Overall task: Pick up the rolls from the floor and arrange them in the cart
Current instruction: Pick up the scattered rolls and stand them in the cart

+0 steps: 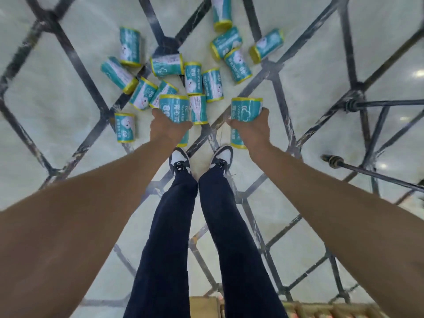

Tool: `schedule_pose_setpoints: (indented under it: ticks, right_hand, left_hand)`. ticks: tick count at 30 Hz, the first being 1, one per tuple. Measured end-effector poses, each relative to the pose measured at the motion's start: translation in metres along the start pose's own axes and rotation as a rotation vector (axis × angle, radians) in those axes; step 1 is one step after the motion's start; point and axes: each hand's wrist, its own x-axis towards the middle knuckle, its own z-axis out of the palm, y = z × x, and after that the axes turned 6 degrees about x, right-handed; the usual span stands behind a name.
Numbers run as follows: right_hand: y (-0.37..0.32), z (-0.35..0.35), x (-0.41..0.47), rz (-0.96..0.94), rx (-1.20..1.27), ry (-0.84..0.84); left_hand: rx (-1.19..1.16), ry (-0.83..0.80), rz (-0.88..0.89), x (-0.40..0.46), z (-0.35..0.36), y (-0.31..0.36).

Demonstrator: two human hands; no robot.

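Glossy marble floor [57,99]; hands [168,127] grip cylindrical teal-wrapped rolls [174,107].

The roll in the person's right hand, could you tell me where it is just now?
In the head view, the right hand grips this roll right of centre, ahead of the right shoe, with another roll just below the hand.

Teal rolls [193,78], yellow ends.
Pale marble floor [57,99] with dark lattice lines; navy trousers [174,226]; black-and-white sneakers [180,161].
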Motion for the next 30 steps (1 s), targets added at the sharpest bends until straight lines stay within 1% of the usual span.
schedule_pose_setpoints:
  ticks: [3,7,9,12,16,20,27,30]
  right_hand:
    - [-0.06,-0.066,-0.09,-0.043,0.093,-0.022]
    - [-0.12,-0.148,-0.2,-0.112,0.192,-0.028]
    - [-0.136,-0.183,-0.245,-0.139,0.252,-0.01]
    - [-0.141,-0.229,-0.298,-0.17,0.332,0.004]
    - [-0.121,-0.276,-0.349,-0.205,0.376,0.024]
    - [-0.086,-0.324,-0.396,-0.207,0.405,0.076]
    - [-0.013,-0.41,-0.445,-0.156,0.466,0.143]
    - [0.015,-0.451,-0.452,-0.158,0.494,0.19]
  left_hand:
    - [-0.027,0.002,0.07,-0.109,-0.055,0.047]
    - [-0.079,0.005,0.153,-0.235,-0.112,0.085]
    - [-0.088,0.015,0.2,-0.29,-0.129,0.097]
    - [-0.148,0.018,0.289,-0.358,-0.143,0.107]
    - [-0.147,-0.017,0.388,-0.42,-0.137,0.102]
    - [-0.168,-0.043,0.429,-0.471,-0.116,0.089]
    - [-0.13,-0.102,0.475,-0.553,-0.051,0.068]
    - [-0.148,-0.178,0.5,-0.581,-0.013,0.069]
